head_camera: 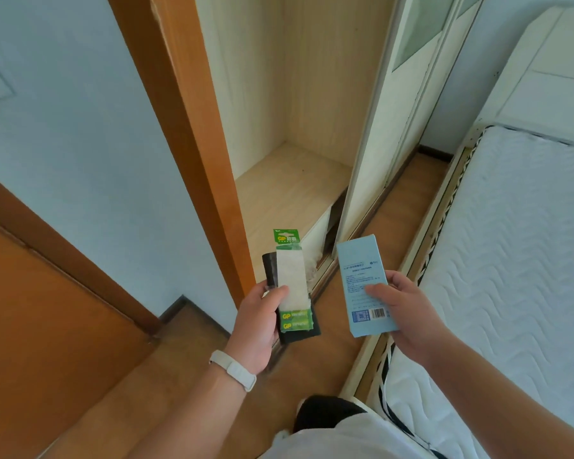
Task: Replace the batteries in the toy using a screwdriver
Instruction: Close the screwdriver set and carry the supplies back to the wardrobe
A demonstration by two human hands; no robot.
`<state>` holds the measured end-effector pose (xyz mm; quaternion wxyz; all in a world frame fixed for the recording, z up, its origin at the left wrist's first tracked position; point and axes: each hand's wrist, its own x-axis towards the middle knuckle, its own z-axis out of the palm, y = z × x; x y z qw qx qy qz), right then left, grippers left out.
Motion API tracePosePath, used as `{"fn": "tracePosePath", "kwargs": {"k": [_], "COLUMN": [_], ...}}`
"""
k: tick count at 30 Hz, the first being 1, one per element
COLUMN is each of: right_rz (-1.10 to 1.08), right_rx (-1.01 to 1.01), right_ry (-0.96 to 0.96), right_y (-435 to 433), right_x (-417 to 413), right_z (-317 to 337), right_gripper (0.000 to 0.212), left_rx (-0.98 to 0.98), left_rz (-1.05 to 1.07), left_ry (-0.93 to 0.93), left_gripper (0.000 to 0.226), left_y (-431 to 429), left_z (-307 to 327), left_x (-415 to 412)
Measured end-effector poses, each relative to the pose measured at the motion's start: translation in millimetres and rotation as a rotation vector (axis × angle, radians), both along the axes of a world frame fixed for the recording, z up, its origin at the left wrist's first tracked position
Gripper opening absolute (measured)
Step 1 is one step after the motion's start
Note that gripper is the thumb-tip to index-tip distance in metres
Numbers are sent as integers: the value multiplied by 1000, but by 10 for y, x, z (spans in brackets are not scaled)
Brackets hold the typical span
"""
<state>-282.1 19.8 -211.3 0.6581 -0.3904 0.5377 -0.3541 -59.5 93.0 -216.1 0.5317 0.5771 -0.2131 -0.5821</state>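
Risk: left hand [258,321] pinches GP battery pack [291,286] stacked on a black flat object [300,334], right hand [401,313] grips blue box [365,286]; stack could slide apart.

One cam only, on my head, wide-angle, aimed fwd and steeply down. It sits close above my left hand [260,321] and right hand [403,313], both near frame centre-bottom. My torso cuts in at the bottom edge. Beyond: open wardrobe [299,127] straight ahead, mattress [511,243] on the right, door [40,326] lower left. Edges bend from lens. No second view to overlap.
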Motion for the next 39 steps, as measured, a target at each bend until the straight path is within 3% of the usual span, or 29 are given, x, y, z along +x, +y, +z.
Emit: {"fn": "tracePosePath", "kwargs": {"k": [12, 27, 39], "right_rz": [-32, 335, 606], "right_rx": [31, 128, 172], "right_ry": [-46, 35, 130], "right_y": [-1226, -4312, -5144], "right_x": [216, 298, 832], "right_z": [-129, -420, -482], "right_gripper": [23, 21, 19], "left_rx": [49, 209, 172], "left_rz": [8, 501, 825], "left_ry": [41, 93, 44], "left_gripper": [19, 24, 23], "left_y": [-1272, -3639, -4217], "left_z": [-124, -537, -583], "left_x": [55, -55, 218]}}
